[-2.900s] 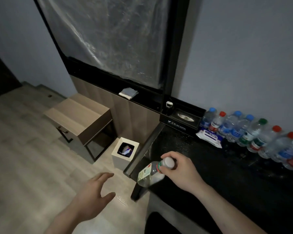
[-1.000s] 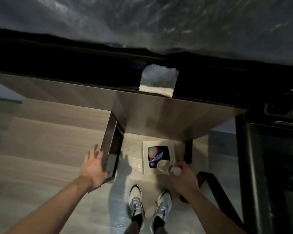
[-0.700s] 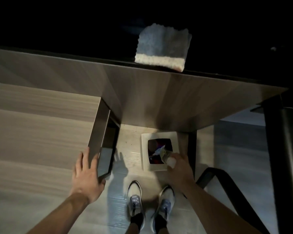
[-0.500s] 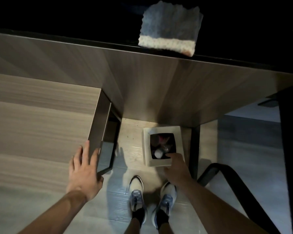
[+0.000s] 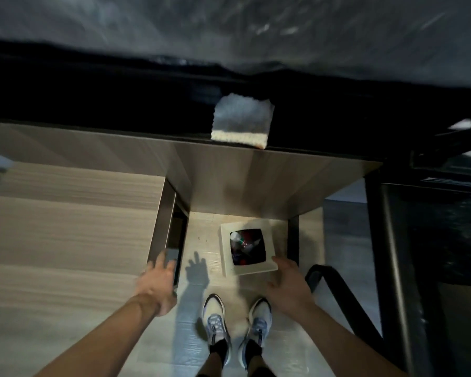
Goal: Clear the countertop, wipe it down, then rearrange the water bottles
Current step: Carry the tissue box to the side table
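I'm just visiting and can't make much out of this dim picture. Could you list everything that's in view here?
Bin: one, white and square, on the floor between the table and a dark frame.
Bottle: one, clear with a white cap, lying inside the bin among other rubbish.
Cloth: one, grey-blue with a cream edge, on the dark ledge above the bin.
Side table: one, light wood, left of the bin.
Countertop: one, black, at the right edge.
Plastic sheet: one, clear, across the top.
Shoes: two, white and blue, on the floor below the bin.
Left hand: one, fingers touching the side table's corner.
Right hand: one, open and empty, at the bin's near corner.
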`<state>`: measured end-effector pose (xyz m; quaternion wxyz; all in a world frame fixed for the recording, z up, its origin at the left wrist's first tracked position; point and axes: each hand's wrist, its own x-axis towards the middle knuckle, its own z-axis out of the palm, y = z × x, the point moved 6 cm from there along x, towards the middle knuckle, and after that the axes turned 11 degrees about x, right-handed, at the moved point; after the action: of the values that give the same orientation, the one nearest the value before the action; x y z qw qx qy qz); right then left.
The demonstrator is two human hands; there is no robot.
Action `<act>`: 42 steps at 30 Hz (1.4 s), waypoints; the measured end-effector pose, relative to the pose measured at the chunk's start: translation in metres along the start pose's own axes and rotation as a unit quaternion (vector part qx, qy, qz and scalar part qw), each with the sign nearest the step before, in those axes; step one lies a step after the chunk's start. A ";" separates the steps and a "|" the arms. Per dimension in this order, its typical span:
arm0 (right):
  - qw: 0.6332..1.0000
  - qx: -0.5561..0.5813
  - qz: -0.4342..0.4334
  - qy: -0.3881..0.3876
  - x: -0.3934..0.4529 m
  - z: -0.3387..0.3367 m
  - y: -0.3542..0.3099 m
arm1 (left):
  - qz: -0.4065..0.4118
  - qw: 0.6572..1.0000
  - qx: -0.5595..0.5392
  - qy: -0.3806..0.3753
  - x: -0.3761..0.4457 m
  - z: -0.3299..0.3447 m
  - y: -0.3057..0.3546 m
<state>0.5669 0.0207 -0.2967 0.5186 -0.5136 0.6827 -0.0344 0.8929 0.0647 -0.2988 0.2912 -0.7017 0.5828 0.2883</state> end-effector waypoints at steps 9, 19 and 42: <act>0.997 -0.034 -0.045 0.058 -0.166 -0.087 -0.053 | 0.150 0.978 -0.069 0.128 -0.157 -0.102 0.081; 0.990 0.031 -0.060 0.122 -0.287 -0.195 -0.032 | 0.253 0.950 -0.081 0.164 -0.258 -0.169 0.159; 0.984 0.025 -0.120 0.129 -0.387 -0.441 0.147 | 0.306 0.915 -0.085 0.248 -0.388 -0.179 0.462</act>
<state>0.1157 0.1607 0.0817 0.4311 -0.5700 0.6761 -0.1793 0.3897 0.1138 0.0751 -0.0258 -0.5601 0.7958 0.2287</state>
